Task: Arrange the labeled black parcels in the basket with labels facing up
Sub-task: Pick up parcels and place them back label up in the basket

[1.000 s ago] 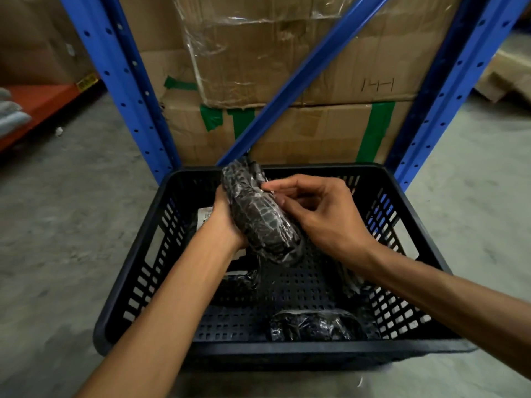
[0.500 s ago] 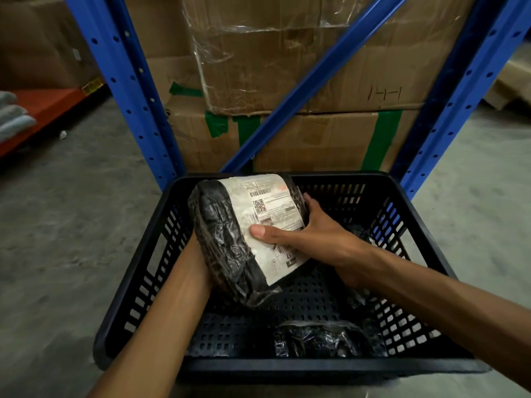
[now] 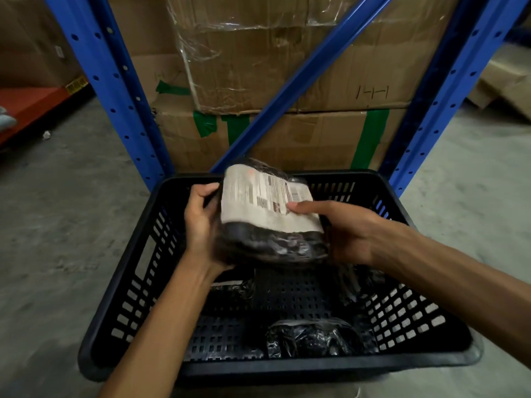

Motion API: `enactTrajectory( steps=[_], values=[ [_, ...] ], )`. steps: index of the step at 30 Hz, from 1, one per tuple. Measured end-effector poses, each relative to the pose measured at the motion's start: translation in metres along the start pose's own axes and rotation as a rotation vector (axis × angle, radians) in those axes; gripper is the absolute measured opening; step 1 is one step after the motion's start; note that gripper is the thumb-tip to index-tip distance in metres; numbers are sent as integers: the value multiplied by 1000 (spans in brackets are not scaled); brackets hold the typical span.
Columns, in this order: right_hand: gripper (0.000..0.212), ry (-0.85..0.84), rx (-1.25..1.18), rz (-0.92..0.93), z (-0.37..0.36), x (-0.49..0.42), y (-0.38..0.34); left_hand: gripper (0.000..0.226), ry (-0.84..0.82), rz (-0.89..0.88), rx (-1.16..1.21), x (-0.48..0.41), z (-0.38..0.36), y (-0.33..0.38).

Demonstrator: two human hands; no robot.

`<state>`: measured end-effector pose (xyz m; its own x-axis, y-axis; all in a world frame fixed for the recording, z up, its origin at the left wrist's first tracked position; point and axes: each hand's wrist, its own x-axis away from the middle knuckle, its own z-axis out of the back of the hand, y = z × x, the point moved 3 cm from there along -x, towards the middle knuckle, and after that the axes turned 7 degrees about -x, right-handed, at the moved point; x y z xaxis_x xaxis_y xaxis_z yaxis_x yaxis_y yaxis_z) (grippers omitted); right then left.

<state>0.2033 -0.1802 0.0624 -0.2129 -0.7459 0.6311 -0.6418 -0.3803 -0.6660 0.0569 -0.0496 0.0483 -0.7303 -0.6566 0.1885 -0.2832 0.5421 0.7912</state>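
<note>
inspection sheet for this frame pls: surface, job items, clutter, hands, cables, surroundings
Surface: grey concrete floor; black basket stands on it.
Job's things: held parcel above the basket, white label up. Near parcel on the basket bottom, no label showing. Two more, partly hidden under the arms; label sides cannot be told.
Clutter: small white scrap on the floor.
Grippers: left hand and right hand both grip the held parcel.
Cables: nothing seen.
Surroundings: blue rack, stacked cartons with green tape, orange shelf.
</note>
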Motion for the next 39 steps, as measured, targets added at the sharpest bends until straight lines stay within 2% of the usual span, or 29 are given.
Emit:
enactTrajectory(
  steps=[2,3,4,7,9,10,12,14,18,22,25,28,30,32,36,39],
  values=[
    [19,-6,-5,23,8,-1,-14,54,-47,37,-89,1,6,9],
    [20,-17,23,30,12,-2,-21,58,-60,71,-135,1,10,9],
    [24,-30,71,30,15,-2,-27,55,-55,82,-216,3,10,12],
    [49,-74,251,34,17,-2,-40,25,-49,134,-510,3,4,15],
    [68,-83,320,26,18,-2,-45,30,-52,210,-660,4,0,14],
    [69,-88,326,19,19,-2,-47,38,-39,224,-685,4,-1,13],
    [56,-63,285,31,23,-2,-48,46,17,193,-660,1,-3,8],
    [48,11,165,110,32,-3,-46,35,84,157,-581,-2,-4,2],
    [47,161,-48,289,45,-7,-30,18,189,137,-457,-10,-11,-27],
    [47,405,1,321,49,-15,-6,16,265,189,-404,-14,-20,-55],
    [30,489,79,362,55,-27,15,20,297,218,-414,-20,-19,-66],
    [27,466,97,295,65,-45,36,35,314,262,-655,-30,-13,-79],
    [46,455,72,267,72,-54,49,43,327,272,-943,-36,-10,-88],
    [64,485,139,279,80,-60,61,42,344,284,-1193,-41,-9,-96],
    [55,458,420,318,88,-76,75,27,330,320,-1527,-57,-6,-111],
    [53,431,594,288,92,-87,87,36,336,348,-1610,-72,0,-124]
  ],
)
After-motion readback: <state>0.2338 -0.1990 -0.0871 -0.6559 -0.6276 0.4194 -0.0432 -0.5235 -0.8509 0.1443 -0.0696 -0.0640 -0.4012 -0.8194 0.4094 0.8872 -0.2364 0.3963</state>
